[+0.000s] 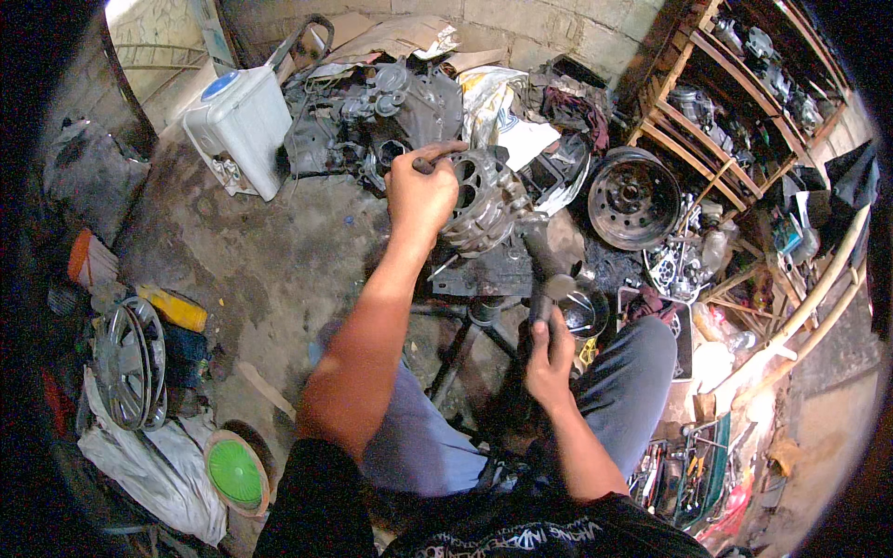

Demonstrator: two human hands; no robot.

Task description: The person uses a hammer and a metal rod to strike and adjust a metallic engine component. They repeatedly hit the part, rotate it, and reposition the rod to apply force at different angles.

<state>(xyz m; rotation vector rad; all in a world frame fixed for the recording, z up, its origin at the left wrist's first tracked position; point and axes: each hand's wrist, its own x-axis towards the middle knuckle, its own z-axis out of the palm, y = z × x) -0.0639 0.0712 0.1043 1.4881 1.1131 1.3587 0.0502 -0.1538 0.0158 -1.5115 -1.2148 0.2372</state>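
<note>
A grey metal housing with openings and ribs (487, 206), like a gearbox case, sits in front of me on a dark metal stand (481, 312). My left hand (421, 192) is closed around a short dark bar (425, 166) at the housing's upper left side. The bar's far end is hidden. Lower right of the housing, my right hand (552, 361) is closed on a hammer, with the round face of its head (559, 286) turned up. The hammer is apart from the bar. Much of its handle is covered by my fingers.
A white plastic jug (240, 130) and a large dark engine part (372, 112) stand at the back. Right of the housing lie a steel wheel rim (634, 198) and a round bowl (584, 310). Wooden shelves (716, 102) hold metal parts; a tool tray (688, 465) lies lower right.
</note>
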